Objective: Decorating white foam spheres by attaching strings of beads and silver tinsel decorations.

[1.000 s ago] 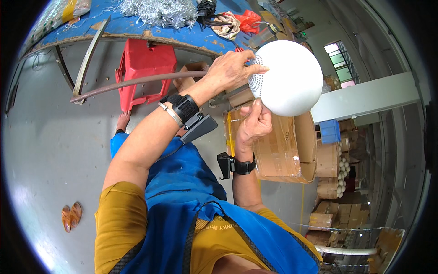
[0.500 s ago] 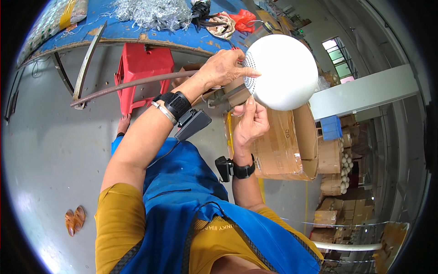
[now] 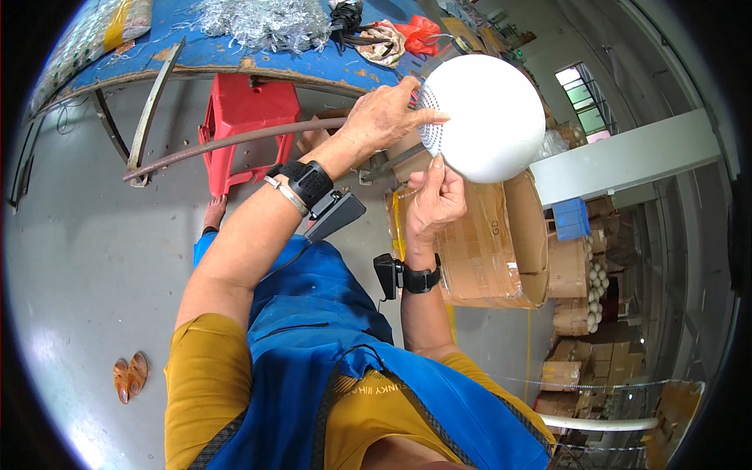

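A white round globe-shaped lamp body (image 3: 489, 117) with a ring of small vent holes is held up in front of me. My left hand (image 3: 384, 117) rests on its perforated left side, fingers spread over the holes. My right hand (image 3: 435, 200) grips it from below, thumb against the underside. Both wrists wear black bands with small devices.
A blue worktable (image 3: 235, 47) carries a pile of silvery wire (image 3: 262, 19), black cables and a red bag (image 3: 419, 31). Under it stands a red plastic stool (image 3: 243, 117). An open cardboard box (image 3: 493, 243) sits below the globe. Stacked cartons (image 3: 580, 352) at right; sandals (image 3: 129, 376) on the floor.
The globe and both hands have risen slightly and shifted right; my left fingers slid across the vent holes while the right hand kept its hold underneath.
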The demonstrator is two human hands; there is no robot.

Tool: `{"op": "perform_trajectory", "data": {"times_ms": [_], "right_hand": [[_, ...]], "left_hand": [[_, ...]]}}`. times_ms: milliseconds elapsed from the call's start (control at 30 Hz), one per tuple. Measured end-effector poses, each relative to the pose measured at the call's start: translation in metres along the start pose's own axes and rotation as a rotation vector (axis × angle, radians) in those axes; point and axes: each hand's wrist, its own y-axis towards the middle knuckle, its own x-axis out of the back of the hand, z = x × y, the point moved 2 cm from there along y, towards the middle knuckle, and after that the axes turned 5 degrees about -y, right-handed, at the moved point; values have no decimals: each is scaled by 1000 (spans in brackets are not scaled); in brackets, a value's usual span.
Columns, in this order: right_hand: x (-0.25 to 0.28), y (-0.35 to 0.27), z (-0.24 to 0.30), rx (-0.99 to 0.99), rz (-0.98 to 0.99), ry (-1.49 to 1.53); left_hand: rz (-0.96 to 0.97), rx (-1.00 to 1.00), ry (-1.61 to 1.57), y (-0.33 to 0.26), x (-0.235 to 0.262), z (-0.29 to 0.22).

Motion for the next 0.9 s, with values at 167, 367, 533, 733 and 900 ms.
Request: {"op": "perform_trajectory", "data": {"times_ms": [167,367,533,733,900], "right_hand": [[-4,2,-3,-10,-29,-32],[-7,2,-2,-14,-47,-32],[-6,2,-1,-17,-54,-17],[0,0,18,-81,64,96],[11,5,14,-52,68,38]], "left_hand": [[-2,-4,11,-2,1,-2],[59,-35,-79,-2,5,1],[260,14,-60,-2,11,-2],[89,31,-36,4,4,5],[61,21,-46,3,3,5]]}}
